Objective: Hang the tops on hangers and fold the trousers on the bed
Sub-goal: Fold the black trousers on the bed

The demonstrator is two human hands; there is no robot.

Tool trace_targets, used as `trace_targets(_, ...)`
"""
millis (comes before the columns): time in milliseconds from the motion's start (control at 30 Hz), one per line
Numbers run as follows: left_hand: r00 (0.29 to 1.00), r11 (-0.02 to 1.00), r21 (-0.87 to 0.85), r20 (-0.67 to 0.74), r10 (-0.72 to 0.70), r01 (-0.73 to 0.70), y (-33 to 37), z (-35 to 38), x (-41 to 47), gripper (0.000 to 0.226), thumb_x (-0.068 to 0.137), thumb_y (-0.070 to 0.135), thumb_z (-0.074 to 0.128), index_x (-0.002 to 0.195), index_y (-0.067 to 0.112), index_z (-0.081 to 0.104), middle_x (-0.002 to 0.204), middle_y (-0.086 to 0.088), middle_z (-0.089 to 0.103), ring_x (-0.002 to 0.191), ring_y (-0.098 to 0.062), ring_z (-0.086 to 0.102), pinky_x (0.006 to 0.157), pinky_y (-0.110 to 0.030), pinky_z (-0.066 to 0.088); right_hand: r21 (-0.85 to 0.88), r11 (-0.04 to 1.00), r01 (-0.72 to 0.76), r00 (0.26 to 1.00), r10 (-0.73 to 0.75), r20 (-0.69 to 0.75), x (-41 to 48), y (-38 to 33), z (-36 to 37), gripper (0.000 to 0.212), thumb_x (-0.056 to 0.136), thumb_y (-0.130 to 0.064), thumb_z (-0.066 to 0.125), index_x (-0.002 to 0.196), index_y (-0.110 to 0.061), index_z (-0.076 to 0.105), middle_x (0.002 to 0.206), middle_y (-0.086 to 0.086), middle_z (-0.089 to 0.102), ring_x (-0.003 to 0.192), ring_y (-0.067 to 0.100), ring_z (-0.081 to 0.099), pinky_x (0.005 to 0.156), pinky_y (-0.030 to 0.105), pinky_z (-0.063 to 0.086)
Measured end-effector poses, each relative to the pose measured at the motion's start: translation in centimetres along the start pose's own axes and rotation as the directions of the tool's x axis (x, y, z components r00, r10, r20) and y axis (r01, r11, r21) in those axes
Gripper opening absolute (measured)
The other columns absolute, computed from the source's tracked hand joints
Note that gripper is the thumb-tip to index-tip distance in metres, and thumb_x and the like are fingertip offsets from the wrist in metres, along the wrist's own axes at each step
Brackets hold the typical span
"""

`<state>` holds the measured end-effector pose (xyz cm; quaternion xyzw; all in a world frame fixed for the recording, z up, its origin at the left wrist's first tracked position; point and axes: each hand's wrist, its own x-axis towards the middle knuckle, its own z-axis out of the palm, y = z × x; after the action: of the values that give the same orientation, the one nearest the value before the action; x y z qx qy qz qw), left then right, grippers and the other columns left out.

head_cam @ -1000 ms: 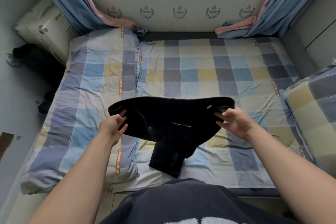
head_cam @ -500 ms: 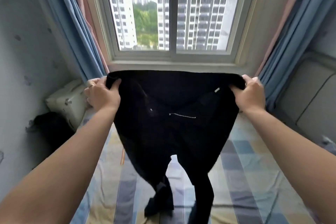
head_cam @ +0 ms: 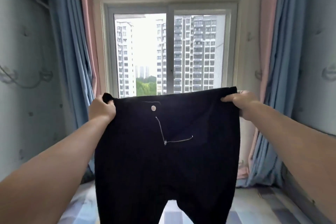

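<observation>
Two hands, left hand [head_cam: 101,109] and right hand [head_cam: 241,102], fingers curled tight on the waistband, now hold the black trousers [head_cam: 167,151] higher, stretched flat, button facing.

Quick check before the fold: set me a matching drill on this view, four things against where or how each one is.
Things:
1. left hand
2. right hand
3. zip
4. bed

Place or state:
A. undone, teeth spread apart
B. below the hanging trousers
C. grips the waistband at its left end
D. grips the waistband at its right end

Pairs: 1-C; 2-D; 3-A; 4-B.
</observation>
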<state>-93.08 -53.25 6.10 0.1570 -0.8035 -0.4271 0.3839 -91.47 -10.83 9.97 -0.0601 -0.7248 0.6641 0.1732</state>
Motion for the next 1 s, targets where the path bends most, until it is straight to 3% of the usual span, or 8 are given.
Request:
trace_targets(167,0.928,0.930,-0.073,0.134,-0.349,0.361,0.6,-0.1,2.0,0.045,0.093,0.019,0.055,0.133,0.000,0.055,0.123,-0.016,0.064,0.103,-0.037,0.064,0.086,-0.039,0.054,-0.073,0.974,-0.216,0.968,0.223,0.114,1.0,-2.7,-0.1,0.030,0.077,-0.014,0.083,0.104,-0.011,0.071,0.090,0.003,0.074,0.048,0.010,0.060,0.038,0.018,0.040)
trace_targets(267,0.876,0.868,-0.162,0.206,-0.436,0.470,-0.4,0.4,3.7,0.050,0.082,0.020,0.057,0.130,0.005,0.058,0.109,-0.012,0.068,0.088,-0.035,0.069,0.081,-0.046,0.060,-0.009,0.973,-0.232,0.945,0.228,0.233,1.3,-3.8,-0.4,0.037,0.078,-0.015,0.083,0.112,-0.009,0.069,0.101,0.005,0.076,0.070,0.014,0.067,0.064,0.017,0.053)
trace_targets(400,0.851,0.829,-0.229,0.274,-0.448,0.510,-2.6,1.6,7.2,0.049,0.072,0.020,0.057,0.120,0.009,0.065,0.098,-0.013,0.073,0.079,-0.035,0.073,0.071,-0.054,0.061,-0.102,0.974,-0.201,0.934,0.222,0.280,0.5,-4.3,-0.6,0.027,0.083,-0.013,0.078,0.108,-0.008,0.069,0.098,0.007,0.077,0.082,0.022,0.073,0.069,0.027,0.056)
trace_targets(567,0.844,0.814,-0.272,0.328,-0.424,0.514,-0.4,0.6,5.6,0.041,0.079,0.013,0.053,0.117,0.006,0.067,0.092,-0.015,0.075,0.073,-0.033,0.074,0.071,-0.057,0.061,-0.182,0.944,-0.274,0.953,0.292,0.085,0.1,-3.7,0.5,0.016,0.081,-0.020,0.079,0.096,-0.018,0.075,0.085,0.002,0.077,0.067,0.015,0.065,0.049,0.021,0.040)
trace_targets(633,0.834,0.808,-0.284,0.379,-0.401,0.517,0.9,0.6,4.5,0.036,0.086,0.012,0.048,0.114,0.004,0.068,0.088,-0.015,0.074,0.070,-0.031,0.073,0.075,-0.053,0.061,-0.072,0.950,-0.305,0.943,0.311,0.117,-0.2,-4.0,1.6,0.008,0.083,-0.018,0.079,0.086,-0.018,0.072,0.066,-0.002,0.067,0.054,0.009,0.057,0.043,0.016,0.041)
trace_targets(700,0.832,0.829,-0.282,0.444,-0.333,0.483,3.4,0.1,2.0,0.033,0.092,0.008,0.045,0.112,0.002,0.070,0.088,-0.014,0.074,0.069,-0.029,0.073,0.072,-0.046,0.063,0.054,0.948,-0.312,0.919,0.287,0.271,-0.6,-4.2,2.7,0.013,0.086,-0.017,0.078,0.081,-0.016,0.066,0.058,-0.002,0.056,0.052,0.010,0.051,0.051,0.017,0.049)
trace_targets(800,0.848,0.824,-0.379,0.487,-0.209,0.421,6.4,0.1,-1.0,0.022,0.098,0.010,0.051,0.109,0.003,0.069,0.096,-0.016,0.075,0.080,-0.028,0.074,0.063,-0.038,0.061,0.101,0.936,-0.336,0.853,0.258,0.454,-1.5,-4.9,4.2,0.014,0.087,-0.020,0.077,0.090,-0.010,0.068,0.077,0.001,0.067,0.071,0.013,0.063,0.069,0.022,0.052)
trace_targets(1000,0.859,0.839,-0.479,0.511,0.027,0.258,10.5,0.4,-5.5,0.014,0.103,0.016,0.053,0.111,0.015,0.064,0.107,-0.012,0.072,0.098,-0.030,0.070,0.064,-0.037,0.059,0.038,0.957,-0.286,0.763,0.203,0.614,-4.1,-6.9,7.2,0.031,0.089,-0.025,0.061,0.110,-0.005,0.072,0.110,0.003,0.074,0.073,0.013,0.057,0.069,0.020,0.044)
